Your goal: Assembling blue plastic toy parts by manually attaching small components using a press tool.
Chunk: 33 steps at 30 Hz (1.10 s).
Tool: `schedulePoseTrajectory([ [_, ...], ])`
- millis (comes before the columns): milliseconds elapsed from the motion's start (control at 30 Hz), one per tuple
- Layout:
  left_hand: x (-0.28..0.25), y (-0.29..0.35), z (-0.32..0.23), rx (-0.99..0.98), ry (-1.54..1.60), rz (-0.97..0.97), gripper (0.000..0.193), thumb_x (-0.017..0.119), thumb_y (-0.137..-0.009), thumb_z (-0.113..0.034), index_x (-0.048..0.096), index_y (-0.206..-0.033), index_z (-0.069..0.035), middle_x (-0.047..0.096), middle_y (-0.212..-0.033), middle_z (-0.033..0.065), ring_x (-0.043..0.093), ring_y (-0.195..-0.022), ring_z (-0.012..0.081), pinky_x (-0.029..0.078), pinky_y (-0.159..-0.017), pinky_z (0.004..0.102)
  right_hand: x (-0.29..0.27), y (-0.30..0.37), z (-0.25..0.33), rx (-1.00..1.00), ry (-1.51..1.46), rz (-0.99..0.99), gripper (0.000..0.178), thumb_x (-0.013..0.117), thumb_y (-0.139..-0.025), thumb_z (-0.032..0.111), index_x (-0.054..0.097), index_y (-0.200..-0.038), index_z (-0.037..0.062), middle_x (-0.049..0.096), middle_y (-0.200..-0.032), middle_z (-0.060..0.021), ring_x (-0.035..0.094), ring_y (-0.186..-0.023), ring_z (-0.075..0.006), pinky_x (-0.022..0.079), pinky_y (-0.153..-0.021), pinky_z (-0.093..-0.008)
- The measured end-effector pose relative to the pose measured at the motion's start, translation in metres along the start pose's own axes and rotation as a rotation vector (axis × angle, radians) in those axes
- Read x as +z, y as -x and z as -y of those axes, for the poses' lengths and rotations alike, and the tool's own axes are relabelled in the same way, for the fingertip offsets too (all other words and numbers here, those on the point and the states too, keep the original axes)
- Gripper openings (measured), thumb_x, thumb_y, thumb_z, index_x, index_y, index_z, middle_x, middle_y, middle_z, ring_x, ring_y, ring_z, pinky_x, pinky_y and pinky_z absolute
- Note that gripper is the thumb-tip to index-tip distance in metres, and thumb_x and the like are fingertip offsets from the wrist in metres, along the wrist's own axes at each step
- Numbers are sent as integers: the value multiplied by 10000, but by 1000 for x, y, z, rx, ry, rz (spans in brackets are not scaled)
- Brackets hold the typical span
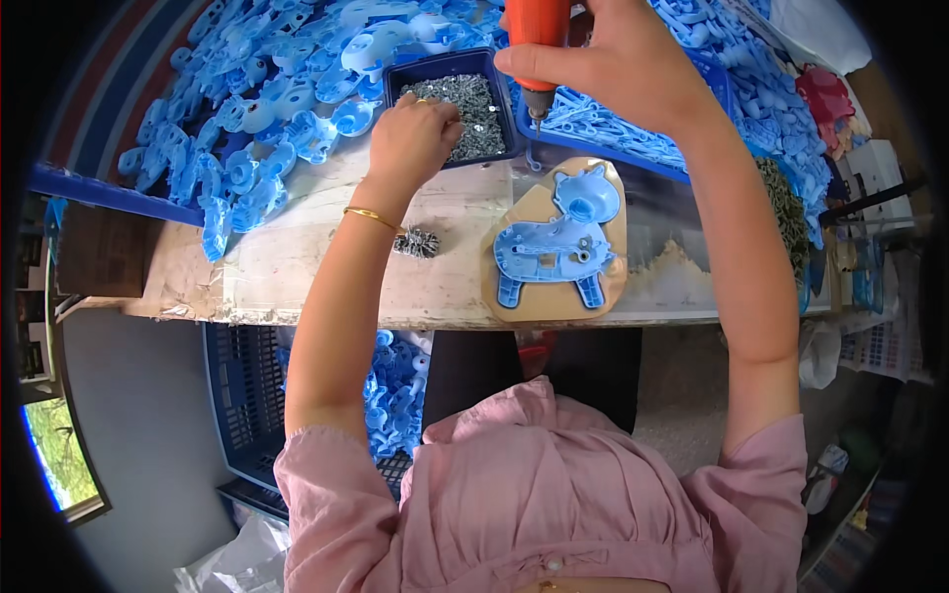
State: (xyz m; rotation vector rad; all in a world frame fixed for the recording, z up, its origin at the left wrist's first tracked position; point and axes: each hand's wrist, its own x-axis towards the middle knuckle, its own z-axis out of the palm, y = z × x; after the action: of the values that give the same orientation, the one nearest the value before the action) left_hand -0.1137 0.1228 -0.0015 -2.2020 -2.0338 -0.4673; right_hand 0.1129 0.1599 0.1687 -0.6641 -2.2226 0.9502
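Note:
My left hand is over a dark blue tray of small silver screws. Its fingers are curled down at the screws, and their tips are hidden, so any screw in them cannot be made out. An orange power screwdriver is gripped in my right hand, bit pointing down, held above the table right of the tray. Below it, a light blue plastic animal-shaped toy shell lies in a tan shaped holder. Near my left wrist sits a small clump of screws.
Heaps of blue plastic parts cover the table's far left. A blue bin of thin blue parts stands right of the tray, with more parts beyond. Under the wooden table, a dark blue crate holds blue pieces.

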Motion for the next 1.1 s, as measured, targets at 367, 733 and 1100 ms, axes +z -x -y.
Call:
schedulePoseTrajectory([
  [367, -8, 19, -4, 0, -20, -89, 235, 678, -931, -343, 667, -861, -119, 704, -785, 66, 680, -823, 270, 554, -700, 405, 19, 7, -19, 85, -469, 16, 389, 725, -841, 12, 520, -1172, 16, 664, -911, -70, 608, -620, -106, 488, -542, -259],
  [733, -18, 71, -85, 373, 362, -296, 141, 759, -866, -197, 669, -937, -115, 643, -811, 24, 623, -778, 217, 536, -648, 353, 50, 42, -12, -113, -715, -157, 222, 758, -873, 52, 630, -1047, 2, 629, -790, -2, 570, -618, -62, 453, -554, -223],
  [1100, -17, 86, -105, 225, 571, -275, 107, 730, -907, -159, 653, -945, -96, 662, -820, 63, 635, -771, 265, 522, -661, 394, 57, 40, -28, -101, -787, -185, 260, 746, -867, 31, 612, -1082, -30, 651, -798, -27, 609, -637, -76, 490, -566, -234],
])
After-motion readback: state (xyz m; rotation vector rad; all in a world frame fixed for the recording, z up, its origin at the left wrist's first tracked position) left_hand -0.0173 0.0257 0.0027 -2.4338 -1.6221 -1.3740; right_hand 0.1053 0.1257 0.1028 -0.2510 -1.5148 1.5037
